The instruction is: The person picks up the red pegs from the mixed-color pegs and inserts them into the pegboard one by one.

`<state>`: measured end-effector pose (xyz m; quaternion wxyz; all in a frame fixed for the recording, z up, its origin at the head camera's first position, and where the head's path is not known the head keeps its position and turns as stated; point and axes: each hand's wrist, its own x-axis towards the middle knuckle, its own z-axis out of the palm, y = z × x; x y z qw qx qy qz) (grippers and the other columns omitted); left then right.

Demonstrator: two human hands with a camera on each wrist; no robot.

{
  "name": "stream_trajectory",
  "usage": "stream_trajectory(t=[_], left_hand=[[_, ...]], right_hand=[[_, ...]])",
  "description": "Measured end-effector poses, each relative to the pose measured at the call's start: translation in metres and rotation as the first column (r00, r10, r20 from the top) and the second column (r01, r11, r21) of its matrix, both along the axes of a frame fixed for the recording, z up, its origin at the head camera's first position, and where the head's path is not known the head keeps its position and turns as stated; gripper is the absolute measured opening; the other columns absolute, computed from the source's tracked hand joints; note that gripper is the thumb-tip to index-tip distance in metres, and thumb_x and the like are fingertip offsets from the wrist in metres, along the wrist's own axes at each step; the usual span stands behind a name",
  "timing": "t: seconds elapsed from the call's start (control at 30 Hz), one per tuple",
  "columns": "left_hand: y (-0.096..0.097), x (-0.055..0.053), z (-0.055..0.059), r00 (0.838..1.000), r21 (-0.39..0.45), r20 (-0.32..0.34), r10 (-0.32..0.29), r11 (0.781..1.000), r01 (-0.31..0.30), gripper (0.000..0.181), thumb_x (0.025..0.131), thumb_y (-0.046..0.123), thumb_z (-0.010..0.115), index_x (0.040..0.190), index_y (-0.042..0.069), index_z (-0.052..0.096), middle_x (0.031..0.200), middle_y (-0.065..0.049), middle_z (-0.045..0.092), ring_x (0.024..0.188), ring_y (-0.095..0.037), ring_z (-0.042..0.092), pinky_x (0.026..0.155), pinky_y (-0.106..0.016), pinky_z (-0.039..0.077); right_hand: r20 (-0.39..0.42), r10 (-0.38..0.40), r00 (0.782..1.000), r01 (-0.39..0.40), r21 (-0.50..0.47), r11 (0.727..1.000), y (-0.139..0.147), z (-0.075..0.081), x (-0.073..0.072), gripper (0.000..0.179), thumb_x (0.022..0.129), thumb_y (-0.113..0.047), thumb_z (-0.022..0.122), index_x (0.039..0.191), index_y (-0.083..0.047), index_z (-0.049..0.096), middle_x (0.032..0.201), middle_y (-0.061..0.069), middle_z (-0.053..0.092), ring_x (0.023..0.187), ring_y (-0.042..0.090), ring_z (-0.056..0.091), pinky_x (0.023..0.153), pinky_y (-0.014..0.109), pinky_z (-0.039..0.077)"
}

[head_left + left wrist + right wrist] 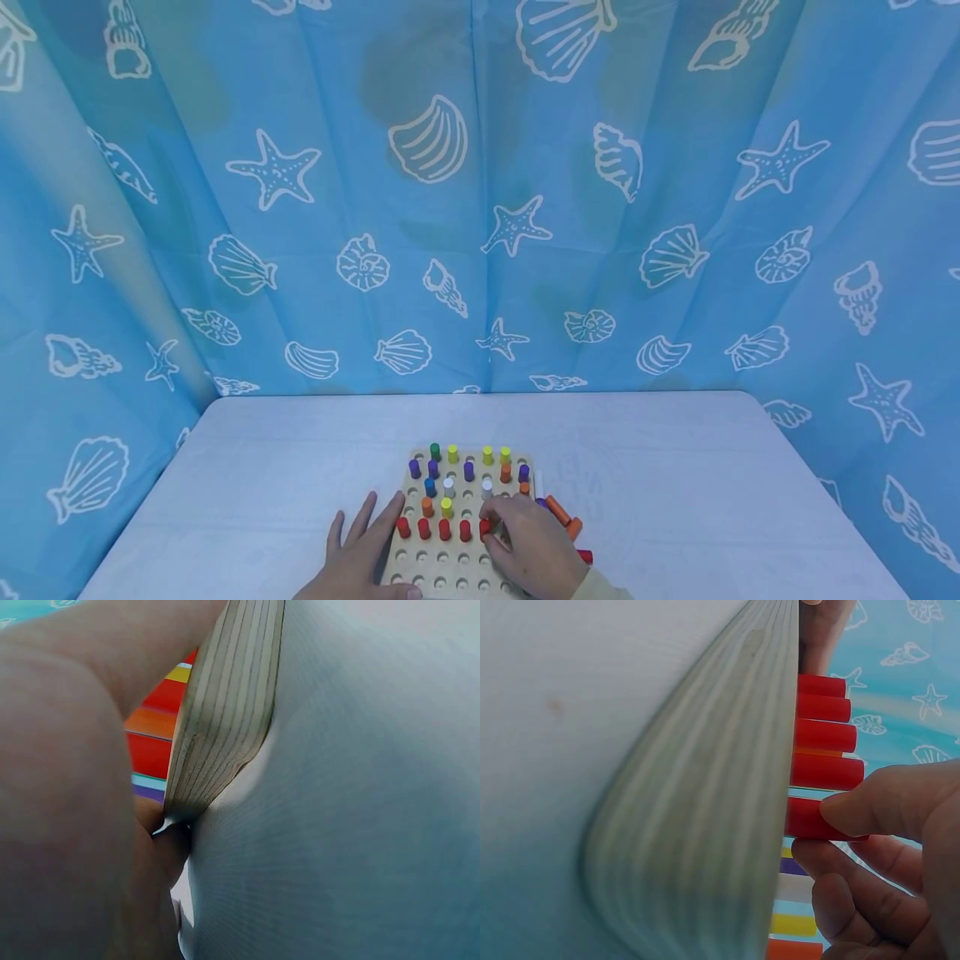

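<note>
We see the right hand (534,546) with its grip closed to a pinch, thumb on one side and fingertips on the other, around a red peg (808,817). That peg stands at the wooden pegboard (452,570), fifth in line from the left in a row with four other red pegs (444,530); we cannot tell whether it sits fully down in its hole. The left hand (358,557) grasps nothing: its fingers are straight and spread, with the index finger along the board's left edge and the thumb by the near left corner. Beyond the red row we find an orange peg (427,507) beside a yellow peg (447,507), then a row holding a blue peg (430,487), two white pegs (448,487) and another orange one. Farther up come purple pegs (468,471) with an orange among them, and along the far side a green peg (435,452) with three yellow ones. The nearest rows show bare holes. Just right of the board, near the right hand, loose pegs (557,510) lie about, orange, red, purple and white. A pale sleeve (600,587) covers the right wrist. All of it rests on a white desk (300,450), and behind that we see a blue curtain (322,250) printed with white shells and starfish.
</note>
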<state>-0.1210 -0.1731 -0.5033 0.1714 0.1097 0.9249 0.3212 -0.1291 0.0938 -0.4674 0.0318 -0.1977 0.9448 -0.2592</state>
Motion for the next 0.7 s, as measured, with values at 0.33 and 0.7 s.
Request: stream_trajectory(t=[0.33,0.7], left_hand=[[0.0010,0.0006,0.0021,1.000,-0.016,-0.005,0.000,1.000,0.000,0.111,0.080,0.064,0.075,0.161,0.011,0.021,0.162,-0.016,0.030,0.151,-0.048,0.002,0.111,-0.074,-0.013],[0.0008,-0.0007,-0.0005,1.000,-0.026,-0.005,0.012,1.000,-0.012,0.112,0.078,0.067,0.074,0.161,0.012,0.023,0.162,-0.015,0.031,0.151,-0.047,0.003,0.110,-0.074,-0.013]], right_hand=[[0.019,0.011,1.000,-0.011,-0.008,1.000,0.0016,-0.0002,-0.0014,0.013,0.090,-0.023,0.076,0.101,-0.019,0.070,0.082,-0.016,0.058,0.072,0.001,0.048,0.063,0.023,0.049],[0.002,0.021,1.000,-0.020,-0.034,0.999,0.0087,0.0039,0.0020,0.017,0.090,-0.021,0.076,0.105,-0.017,0.070,0.089,-0.013,0.063,0.081,0.003,0.057,0.072,0.029,0.056]])
